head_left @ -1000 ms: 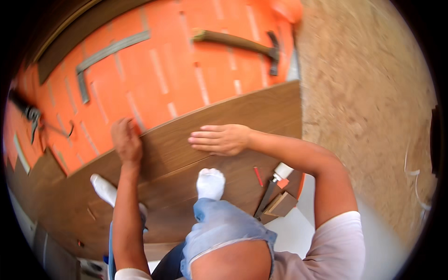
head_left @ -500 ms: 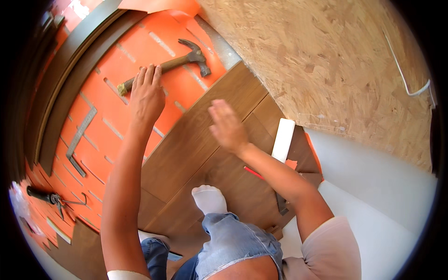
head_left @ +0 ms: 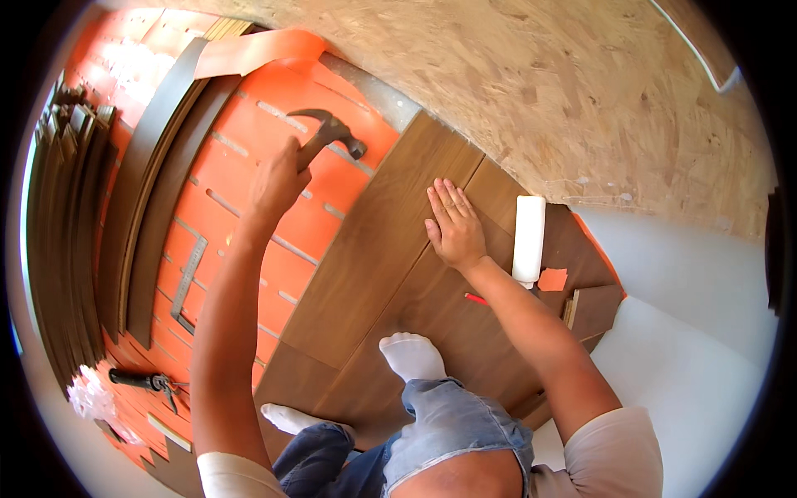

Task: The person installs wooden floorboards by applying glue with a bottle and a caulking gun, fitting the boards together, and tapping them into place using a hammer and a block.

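My left hand (head_left: 281, 178) is closed around the handle of a claw hammer (head_left: 330, 133), its metal head raised over the orange slotted underlayment (head_left: 274, 216). Flat on the brown wood-look floor planks (head_left: 357, 249) rests my right hand (head_left: 455, 224), fingers stretched out and holding nothing. It lies near the seam between planks. To the right of that hand is a long white block (head_left: 529, 241), with a red pencil (head_left: 476, 299) partly hidden by my right forearm.
Loose planks (head_left: 162, 191) and a plank stack (head_left: 66, 241) lie left. A metal square (head_left: 189, 278) and a caulking gun (head_left: 149, 382) rest on the underlayment. A particle-board wall (head_left: 540, 91) borders the far side. A plank offcut (head_left: 596, 314) and orange scrap (head_left: 553, 280) lie right.
My left hand has gone from reaching over the hammer to gripping and lifting it. My right hand has moved right and come down flat on the planks. The view has shifted.
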A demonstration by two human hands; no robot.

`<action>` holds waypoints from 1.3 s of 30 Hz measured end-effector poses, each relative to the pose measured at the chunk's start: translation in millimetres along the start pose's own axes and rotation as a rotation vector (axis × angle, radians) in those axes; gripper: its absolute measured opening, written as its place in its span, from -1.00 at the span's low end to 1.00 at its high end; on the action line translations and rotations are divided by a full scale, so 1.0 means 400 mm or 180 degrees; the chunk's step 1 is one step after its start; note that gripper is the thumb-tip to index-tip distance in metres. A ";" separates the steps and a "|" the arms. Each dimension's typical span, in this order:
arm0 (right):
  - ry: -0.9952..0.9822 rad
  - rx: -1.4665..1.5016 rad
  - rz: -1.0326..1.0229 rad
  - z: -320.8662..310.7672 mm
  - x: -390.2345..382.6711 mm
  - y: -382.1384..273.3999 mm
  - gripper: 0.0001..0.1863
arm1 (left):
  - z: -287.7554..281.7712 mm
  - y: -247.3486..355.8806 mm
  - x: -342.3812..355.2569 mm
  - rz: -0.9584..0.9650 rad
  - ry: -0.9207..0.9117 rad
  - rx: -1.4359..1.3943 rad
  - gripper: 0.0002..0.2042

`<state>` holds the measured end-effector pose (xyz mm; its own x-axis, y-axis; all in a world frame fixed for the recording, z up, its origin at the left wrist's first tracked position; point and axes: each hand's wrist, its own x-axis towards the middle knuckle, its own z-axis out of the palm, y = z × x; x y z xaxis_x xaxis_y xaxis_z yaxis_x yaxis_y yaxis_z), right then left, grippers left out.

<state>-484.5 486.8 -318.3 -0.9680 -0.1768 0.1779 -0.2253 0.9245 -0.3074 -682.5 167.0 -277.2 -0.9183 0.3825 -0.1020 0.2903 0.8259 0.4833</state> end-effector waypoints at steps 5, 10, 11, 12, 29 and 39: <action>0.0112 0.0058 0.0048 -0.012 -0.006 0.000 -0.42 | -0.041 0.008 -0.098 -0.0945 -0.0654 -0.1062 -0.75; 0.0116 0.0024 0.0103 -0.016 -0.009 -0.003 -0.44 | -0.005 0.002 -0.134 -0.1214 -0.0710 -0.1366 -0.76; 0.0113 0.0003 0.0100 -0.018 -0.009 -0.003 -0.44 | 0.014 0.017 -0.136 -0.1123 -0.0809 -0.1335 -0.77; 0.0111 -0.0021 0.0110 -0.016 -0.009 -0.004 -0.44 | 0.029 0.037 -0.140 -0.1047 -0.0902 -0.1307 -0.78; 0.0120 0.0053 0.0168 0.001 -0.025 0.005 -0.41 | 0.024 0.043 -0.088 -0.0755 -0.1100 -0.0946 -0.77; 0.0151 -0.0005 0.0028 -0.005 -0.015 0.000 -0.40 | 0.025 -0.009 -0.148 -0.0760 -0.1022 -0.0929 -0.79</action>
<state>-478.4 488.7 -317.4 -0.9636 -0.1526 0.2194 -0.2167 0.9265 -0.3075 -626.6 145.4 -281.7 -0.8074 0.3429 -0.4801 -0.0478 0.7731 0.6325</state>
